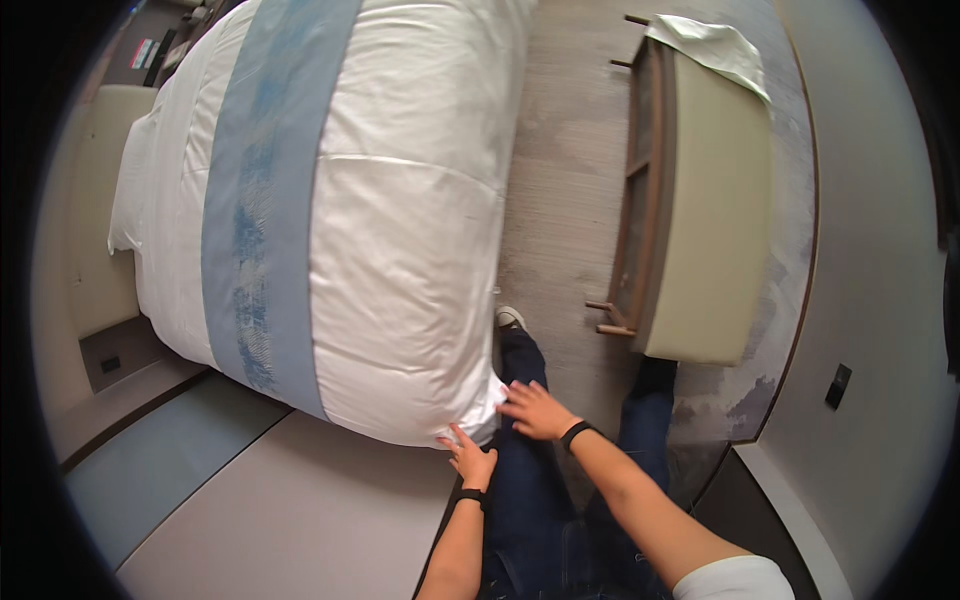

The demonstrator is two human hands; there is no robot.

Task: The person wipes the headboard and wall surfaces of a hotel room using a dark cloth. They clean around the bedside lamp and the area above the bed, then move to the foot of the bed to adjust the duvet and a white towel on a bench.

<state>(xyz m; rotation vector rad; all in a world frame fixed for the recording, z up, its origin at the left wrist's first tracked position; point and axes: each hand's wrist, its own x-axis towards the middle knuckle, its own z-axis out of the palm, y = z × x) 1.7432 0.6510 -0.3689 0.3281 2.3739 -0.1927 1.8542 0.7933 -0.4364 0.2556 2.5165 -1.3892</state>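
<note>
A white duvet point(409, 262) covers the bed, with creases gathered at its near foot-end corner point(484, 416). My left hand point(472, 457) touches the lower edge of that corner, its fingers spread. On the other side of the corner is my right hand point(538, 411), palm down and fingers apart, with its fingertips against the fabric. A blue-grey bed runner point(262, 202) with a darker blue patterned band lies across the duvet. Each wrist wears a black band.
A beige upholstered bench point(712, 210) with wooden legs stands beyond the bed's foot, a white cloth point(712, 45) draped over its far end. Carpet point(562, 187) runs between them. A padded headboard point(112, 202) and white pillow point(127, 187) are at left. A wall switch point(838, 386) is at right.
</note>
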